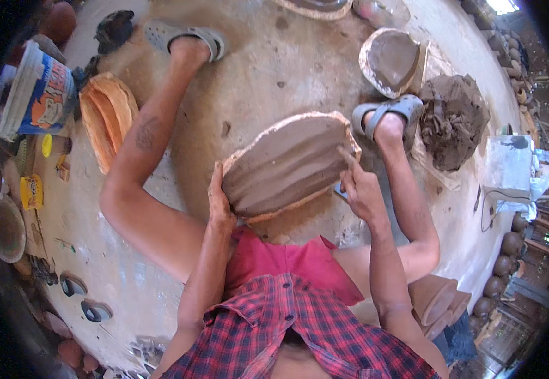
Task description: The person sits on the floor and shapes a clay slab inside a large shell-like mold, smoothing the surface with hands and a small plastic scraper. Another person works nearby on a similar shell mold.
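A large oval mould (287,165) filled with grey wet clay, ridged in long grooves, is tilted up between my knees. My left hand (219,205) grips its left rim and steadies it. My right hand (361,189) rests at the mould's right edge, one finger pressed onto the clay surface. My feet in grey sandals (186,36) are planted on the dusty floor on either side.
A lump of dark clay (452,120) sits right of my right foot, with another clay-filled mould (393,61) behind it. An orange ribbed mould (106,117) and a plastic bucket (37,91) stand at the left. Fired pots (505,252) line the right edge.
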{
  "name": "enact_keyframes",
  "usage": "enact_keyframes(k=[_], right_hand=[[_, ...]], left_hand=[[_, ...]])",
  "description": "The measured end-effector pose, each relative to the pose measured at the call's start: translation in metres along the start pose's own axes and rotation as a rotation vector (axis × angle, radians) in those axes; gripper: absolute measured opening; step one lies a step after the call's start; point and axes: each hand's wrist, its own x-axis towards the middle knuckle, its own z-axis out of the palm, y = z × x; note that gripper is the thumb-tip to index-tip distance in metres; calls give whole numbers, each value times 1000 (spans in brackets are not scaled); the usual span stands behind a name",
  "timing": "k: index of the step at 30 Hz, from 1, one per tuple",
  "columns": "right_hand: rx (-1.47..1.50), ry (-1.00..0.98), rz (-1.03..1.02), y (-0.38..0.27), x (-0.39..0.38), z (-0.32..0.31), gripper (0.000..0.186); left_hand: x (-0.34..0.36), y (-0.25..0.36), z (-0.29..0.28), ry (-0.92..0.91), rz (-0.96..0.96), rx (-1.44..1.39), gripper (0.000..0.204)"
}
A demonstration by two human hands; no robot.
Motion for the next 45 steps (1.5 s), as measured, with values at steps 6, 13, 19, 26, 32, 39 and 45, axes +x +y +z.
enact_keyframes(k=[6, 13, 19, 26, 32, 39, 45], right_hand=[[-448, -55, 71, 1, 2, 2, 76], [-485, -97, 95, -1, -2, 37, 83], [-179, -126, 23, -24, -22, 92, 85], [136, -421, -170, -83, -56, 149, 68], [84, 68, -56, -67, -10, 77, 26], [-358, -18, -139, -37, 56, 3, 40], [-634, -352, 37, -47, 57, 29, 95]], left_hand=[[-6, -9, 5, 23, 156, -24, 66], [-7, -15, 0, 74, 52, -58, 70], [-6, -19, 1, 65, 106, -60, 67], [-9, -28, -3, 60, 123, -79, 70], [-20, -30, -1, 66, -13, -252, 77], [1, -37, -18, 55, -142, -224, 62], [15, -51, -24, 60, -58, -205, 53]])
